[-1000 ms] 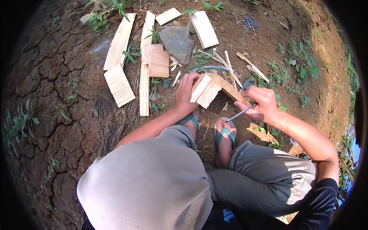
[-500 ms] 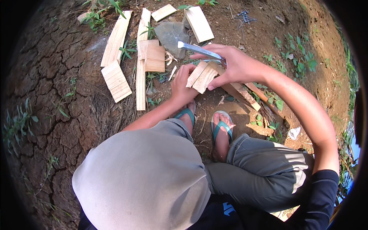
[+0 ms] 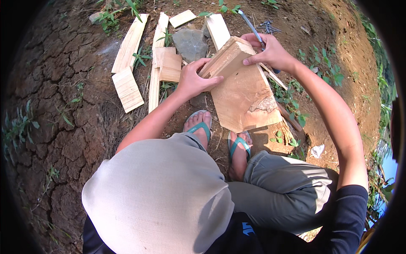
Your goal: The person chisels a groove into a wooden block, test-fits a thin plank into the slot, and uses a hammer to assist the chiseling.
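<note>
Between my hands, tilted above the ground, is a wooden piece (image 3: 239, 99) made of boards meeting at an angle. Its broad face turns toward me, with a rough, splintered patch low on the right. My left hand (image 3: 195, 80) grips its left edge, thumb in front and fingers behind. At the upper right, my right hand (image 3: 270, 53) presses its thumb on the thick board end. The same hand's fingers close round a slim silver metal bar (image 3: 250, 24) with a flared tip. The bar's lower part is mostly hidden by the hand.
Pale boards (image 3: 130, 44) and short wood offcuts (image 3: 128, 89) lie at the left. A grey flat stone (image 3: 190, 44) sits at the back, with another board (image 3: 218, 30) beside it. Several nails (image 3: 268, 27) are heaped at the far right. My sandalled feet (image 3: 198, 125) are close below the wood.
The wooden piece has been lifted and turned, so its broad face now shows. My left hand has shifted to its left edge. The metal bar has swung steeper in my right hand.
</note>
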The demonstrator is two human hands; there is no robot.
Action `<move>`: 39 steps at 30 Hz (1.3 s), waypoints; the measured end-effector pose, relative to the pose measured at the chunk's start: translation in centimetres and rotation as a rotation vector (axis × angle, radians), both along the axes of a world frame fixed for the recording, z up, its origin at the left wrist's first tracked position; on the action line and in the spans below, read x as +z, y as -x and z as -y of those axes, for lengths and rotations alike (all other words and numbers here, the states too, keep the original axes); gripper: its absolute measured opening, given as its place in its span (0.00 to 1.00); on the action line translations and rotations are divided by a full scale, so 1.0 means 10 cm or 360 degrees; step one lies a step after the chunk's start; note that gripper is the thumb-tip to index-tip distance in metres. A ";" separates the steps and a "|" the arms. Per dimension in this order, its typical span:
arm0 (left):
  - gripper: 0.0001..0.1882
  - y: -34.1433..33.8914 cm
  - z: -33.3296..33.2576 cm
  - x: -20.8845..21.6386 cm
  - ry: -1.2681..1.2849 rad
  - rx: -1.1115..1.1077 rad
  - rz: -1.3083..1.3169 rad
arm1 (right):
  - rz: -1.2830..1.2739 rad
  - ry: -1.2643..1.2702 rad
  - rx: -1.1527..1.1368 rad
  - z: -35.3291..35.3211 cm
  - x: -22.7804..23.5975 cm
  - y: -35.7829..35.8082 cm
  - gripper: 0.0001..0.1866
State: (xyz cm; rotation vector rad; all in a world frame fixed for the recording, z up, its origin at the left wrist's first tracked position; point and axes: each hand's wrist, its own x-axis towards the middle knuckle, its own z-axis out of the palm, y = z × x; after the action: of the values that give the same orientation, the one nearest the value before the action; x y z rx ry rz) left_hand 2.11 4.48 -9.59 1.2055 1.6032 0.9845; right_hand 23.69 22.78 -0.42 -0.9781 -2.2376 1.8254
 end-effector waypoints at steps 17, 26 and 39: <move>0.51 -0.24 0.34 0.08 0.0454 -0.0098 0.0847 | 0.0089 0.1181 -0.1073 0.96 0.03 -0.94 0.22; 0.54 0.15 -0.25 0.27 0.0451 -0.0160 0.0069 | 0.0169 0.1067 -0.1158 0.97 -0.55 -0.86 0.26; 0.31 0.42 -0.01 0.17 0.0683 0.0151 0.0847 | 0.0140 0.1182 -0.1220 0.93 -0.57 -0.74 0.26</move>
State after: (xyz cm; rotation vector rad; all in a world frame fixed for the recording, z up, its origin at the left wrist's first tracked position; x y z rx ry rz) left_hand -2.13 4.59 -7.90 0.5216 1.3517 0.8675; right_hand 31.14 13.49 -6.08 -1.7148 -0.8907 2.1799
